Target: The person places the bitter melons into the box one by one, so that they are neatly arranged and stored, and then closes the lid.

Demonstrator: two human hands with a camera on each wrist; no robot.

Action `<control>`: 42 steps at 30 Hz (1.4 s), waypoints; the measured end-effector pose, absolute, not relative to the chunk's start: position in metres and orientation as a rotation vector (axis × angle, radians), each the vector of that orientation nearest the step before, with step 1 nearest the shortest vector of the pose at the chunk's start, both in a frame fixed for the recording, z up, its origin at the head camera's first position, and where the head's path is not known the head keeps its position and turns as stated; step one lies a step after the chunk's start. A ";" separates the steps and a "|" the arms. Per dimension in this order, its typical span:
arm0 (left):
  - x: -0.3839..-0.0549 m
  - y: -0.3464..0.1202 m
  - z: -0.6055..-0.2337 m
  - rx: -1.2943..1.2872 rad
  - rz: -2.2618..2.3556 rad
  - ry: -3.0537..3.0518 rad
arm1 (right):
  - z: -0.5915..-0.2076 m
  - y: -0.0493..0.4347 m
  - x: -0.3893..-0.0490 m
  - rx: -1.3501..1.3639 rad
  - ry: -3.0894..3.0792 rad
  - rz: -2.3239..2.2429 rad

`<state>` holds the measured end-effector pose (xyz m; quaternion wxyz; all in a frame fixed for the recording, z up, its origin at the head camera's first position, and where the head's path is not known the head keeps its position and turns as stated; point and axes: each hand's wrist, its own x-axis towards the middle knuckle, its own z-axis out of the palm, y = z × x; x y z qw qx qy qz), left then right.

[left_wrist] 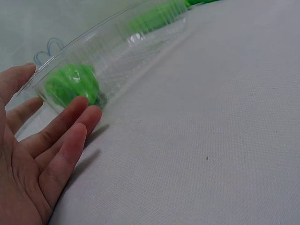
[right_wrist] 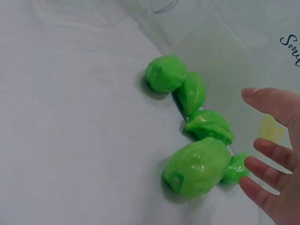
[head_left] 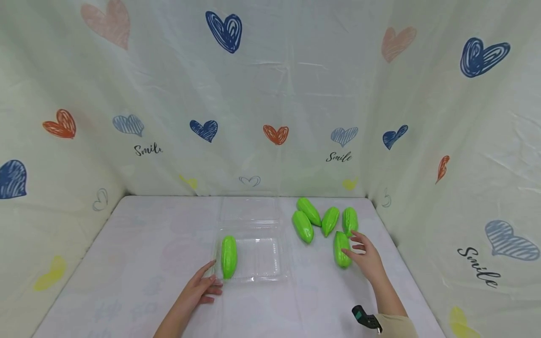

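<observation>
A clear plastic clamshell box (head_left: 255, 279) lies with its lid (head_left: 249, 210) folded back. Inside, along its left side, is one long, ridged, bright green vegetable (head_left: 229, 257), its exact kind unclear. My left hand (head_left: 199, 287) is at the box's front left corner, fingers spread and relaxed, some reaching the clear wall (left_wrist: 110, 51). On the right, my right hand (head_left: 367, 256) is over the nearest loose green vegetable (head_left: 341, 249), thumb and fingers apart. In the right wrist view, that large vegetable (right_wrist: 199, 168) sits left of the spread fingertips (right_wrist: 251, 183), not gripped.
Several similar green vegetables (head_left: 303, 226) lie loosely grouped at the table's back right. A white cloth (head_left: 160, 244) covers the table. Pale curtains (head_left: 313, 94) printed with hearts stand behind and at both sides. A black and green device (head_left: 366, 318) is by the right forearm.
</observation>
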<state>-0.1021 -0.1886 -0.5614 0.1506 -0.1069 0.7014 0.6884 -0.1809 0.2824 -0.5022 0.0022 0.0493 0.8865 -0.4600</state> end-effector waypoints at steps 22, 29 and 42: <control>-0.101 -0.190 -0.561 -0.303 1.970 2.029 | -0.542 0.285 -0.192 0.335 2.679 -1.503; -0.102 -0.189 -0.561 -0.312 1.965 2.046 | -0.547 0.279 -0.194 0.380 2.659 -1.508; -0.101 -0.189 -0.560 -0.313 1.968 2.039 | -0.547 0.276 -0.195 0.386 2.691 -1.455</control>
